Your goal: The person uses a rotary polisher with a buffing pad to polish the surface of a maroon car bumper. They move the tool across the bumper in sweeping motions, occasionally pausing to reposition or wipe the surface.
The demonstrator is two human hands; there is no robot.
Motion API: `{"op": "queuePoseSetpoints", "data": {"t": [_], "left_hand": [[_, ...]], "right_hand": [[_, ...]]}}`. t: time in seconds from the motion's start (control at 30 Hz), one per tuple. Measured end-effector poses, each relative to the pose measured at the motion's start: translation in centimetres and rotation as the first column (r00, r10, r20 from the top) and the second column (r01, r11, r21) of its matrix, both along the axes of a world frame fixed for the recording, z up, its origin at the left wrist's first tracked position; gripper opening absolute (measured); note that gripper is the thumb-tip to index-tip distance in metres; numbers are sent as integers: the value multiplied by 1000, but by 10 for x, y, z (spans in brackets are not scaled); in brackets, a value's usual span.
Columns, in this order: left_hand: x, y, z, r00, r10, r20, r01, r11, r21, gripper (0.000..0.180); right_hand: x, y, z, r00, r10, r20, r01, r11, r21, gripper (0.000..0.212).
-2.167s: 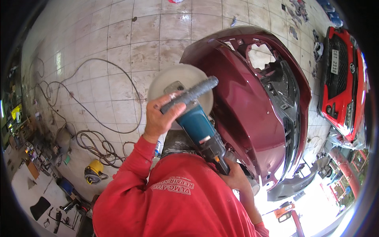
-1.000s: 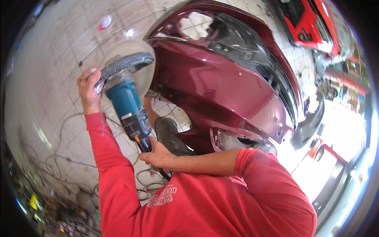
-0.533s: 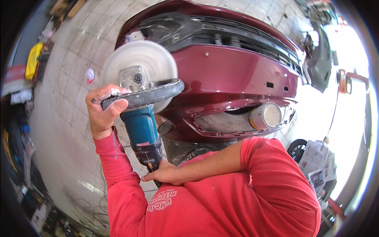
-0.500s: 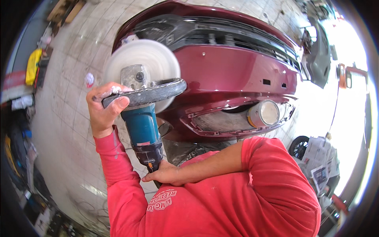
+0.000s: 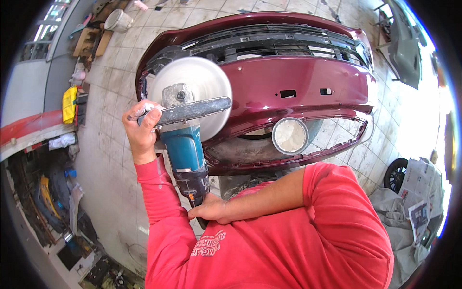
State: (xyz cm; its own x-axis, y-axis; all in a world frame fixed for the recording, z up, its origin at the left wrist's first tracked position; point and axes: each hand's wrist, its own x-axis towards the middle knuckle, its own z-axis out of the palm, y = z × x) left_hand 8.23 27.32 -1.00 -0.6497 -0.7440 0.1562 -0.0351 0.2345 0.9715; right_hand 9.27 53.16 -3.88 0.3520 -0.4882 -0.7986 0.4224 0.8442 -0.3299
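A blue and black rotary polisher (image 5: 184,149) with a round white pad (image 5: 202,82) is between my two hands. My left hand (image 5: 142,127) is closed around the left end of its black loop handle (image 5: 195,110), with the thumb along it. My right hand (image 5: 210,209) grips the rear body below the blue housing; most of its fingers are hidden. The pad overlaps the left end of a glossy maroon car bumper (image 5: 269,79) in view. I cannot tell whether it touches the surface. White residue marks the handle and my left fingers.
A round container (image 5: 290,136) of pale material shows in the bumper's lower opening, on what looks like a tire (image 5: 245,148). Grey sheeting and newspaper (image 5: 423,192) lie by a black wheel (image 5: 395,174) at right. A white bucket (image 5: 118,21) stands far left; another bumper (image 5: 404,45) far right.
The whole view has shifted, showing more of the left wall. Polisher and both hands sit farther right against the bumper. Both grips are unchanged.
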Motion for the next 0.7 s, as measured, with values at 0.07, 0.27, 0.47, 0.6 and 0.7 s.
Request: {"op": "queuePoseSetpoints", "data": {"t": [0.07, 0.27, 0.47, 0.6, 0.7], "left_hand": [[11, 8, 4, 997, 80, 10, -79, 995, -53, 29], [57, 6, 1, 972, 228, 59, -212, 955, -206, 31], [110, -12, 3, 948, 280, 154, -261, 956, -132, 27], [116, -19, 4, 929, 308, 206, -272, 944, -187, 27], [131, -40, -4, 942, 299, 153, -236, 913, -333, 25]], "right_hand": [[-2, 4, 3, 997, 79, -13, -79, 997, 4, 49], [10, 2, 5, 986, 163, 24, -162, 985, -54, 38], [73, -11, -39, 983, 121, 136, -120, 993, -12, 49], [59, -41, -16, 998, 5, 62, -6, 1000, 15, 70], [69, -57, -24, 994, -54, -98, 49, 998, -50, 82]]}}
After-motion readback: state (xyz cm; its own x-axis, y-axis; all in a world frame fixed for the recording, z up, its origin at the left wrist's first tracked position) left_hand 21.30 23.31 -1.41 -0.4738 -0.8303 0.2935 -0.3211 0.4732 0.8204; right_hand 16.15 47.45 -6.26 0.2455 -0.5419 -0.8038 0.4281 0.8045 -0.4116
